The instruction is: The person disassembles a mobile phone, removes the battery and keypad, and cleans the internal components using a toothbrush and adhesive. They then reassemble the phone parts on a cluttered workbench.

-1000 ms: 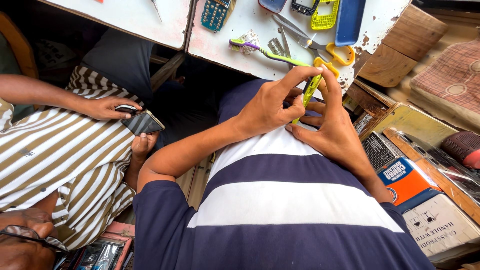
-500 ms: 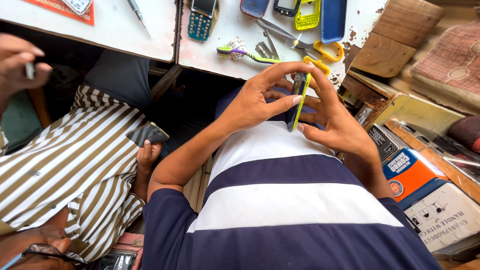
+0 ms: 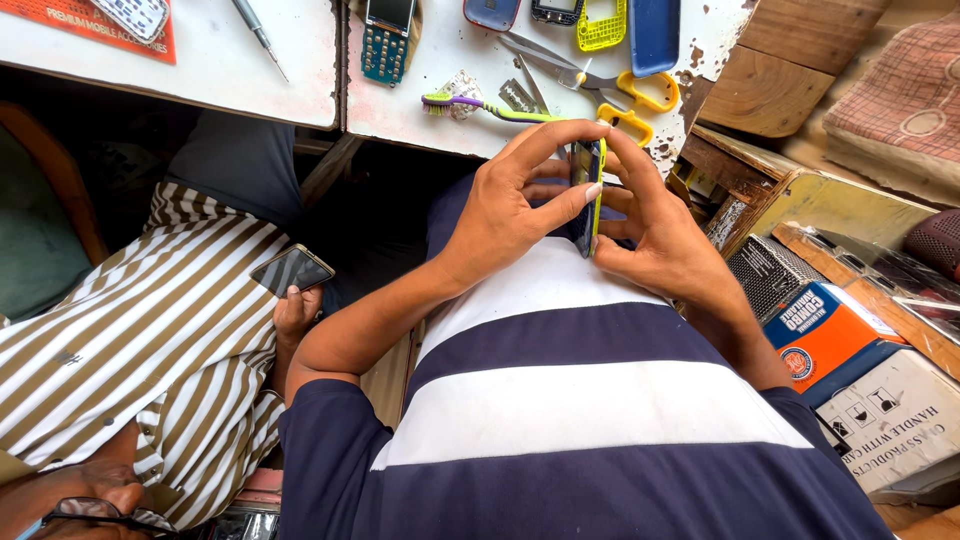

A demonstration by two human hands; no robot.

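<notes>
— What are your hands holding?
— Your left hand [image 3: 505, 205] and right hand [image 3: 665, 240] both grip the thin yellow-edged phone [image 3: 587, 195], just below the yellow-handled scissors [image 3: 610, 95] on the white table [image 3: 440, 105].

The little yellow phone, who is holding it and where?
Both hands hold the small phone edge-on: left hand and right hand pinch its long sides.
</notes>
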